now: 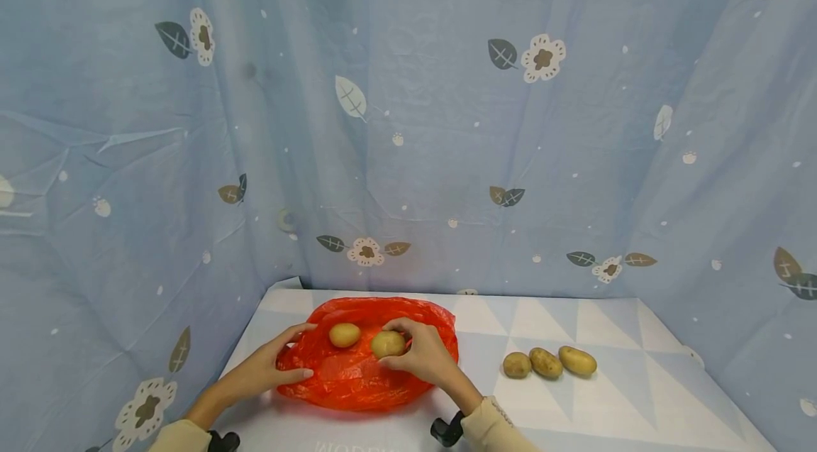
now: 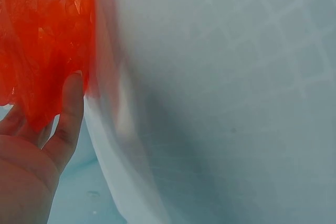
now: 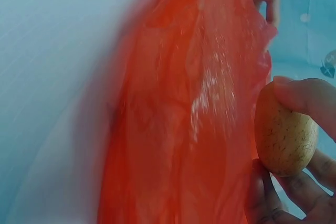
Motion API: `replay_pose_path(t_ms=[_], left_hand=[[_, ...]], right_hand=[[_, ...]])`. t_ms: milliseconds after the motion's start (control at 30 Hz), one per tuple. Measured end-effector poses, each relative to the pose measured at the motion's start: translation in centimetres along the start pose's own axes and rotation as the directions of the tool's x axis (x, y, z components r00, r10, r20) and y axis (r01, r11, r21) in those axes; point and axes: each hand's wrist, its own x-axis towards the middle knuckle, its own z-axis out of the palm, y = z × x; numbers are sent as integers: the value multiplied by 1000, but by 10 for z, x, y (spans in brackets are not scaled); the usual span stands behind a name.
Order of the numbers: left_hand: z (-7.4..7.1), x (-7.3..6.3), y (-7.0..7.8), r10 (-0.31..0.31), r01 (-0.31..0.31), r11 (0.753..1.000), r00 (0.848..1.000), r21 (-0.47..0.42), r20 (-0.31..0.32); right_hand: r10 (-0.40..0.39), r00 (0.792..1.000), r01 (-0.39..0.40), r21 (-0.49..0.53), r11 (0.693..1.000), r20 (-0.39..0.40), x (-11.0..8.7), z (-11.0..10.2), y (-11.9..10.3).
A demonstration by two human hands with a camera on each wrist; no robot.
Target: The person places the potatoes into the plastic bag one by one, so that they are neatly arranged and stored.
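Now a potato (image 1: 388, 344) pinched by the right hand (image 1: 423, 353), red bag (image 1: 351, 384) touched at left by the loosely spread left hand (image 1: 262, 367)

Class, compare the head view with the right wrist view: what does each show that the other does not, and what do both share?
Only the head view: the row of three potatoes on the table, another potato lying on the red bag, and the sleeves.

Only the right wrist view: dark specks on the skin of the held potato.

Both: the red bag, the right grip holding that potato, the patterned blue curtain, and the left grip, partly hidden in the right wrist view.
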Motion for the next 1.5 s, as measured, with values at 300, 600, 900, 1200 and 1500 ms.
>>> replay_pose_path(t_ms=[300, 600, 900, 1200, 1500], left_hand=[[1, 0, 1, -29, 30, 999, 999, 26, -23], [1, 0, -1, -39, 39, 999, 999, 17, -9], [1, 3, 0, -29, 29, 999, 1000, 34, -13], [0, 2, -2, -4, 5, 999, 1000, 40, -9], [-2, 0, -1, 36, -36, 998, 999, 49, 2]], right_hand=[[38, 999, -38, -8, 999, 9, 6, 20, -6], [79, 996, -79, 20, 997, 32, 13, 35, -7], [83, 996, -83, 6, 996, 24, 19, 46, -11], [88, 995, -88, 3, 996, 39, 26, 59, -12], [72, 996, -71, -9, 997, 48, 31, 75, -14]])
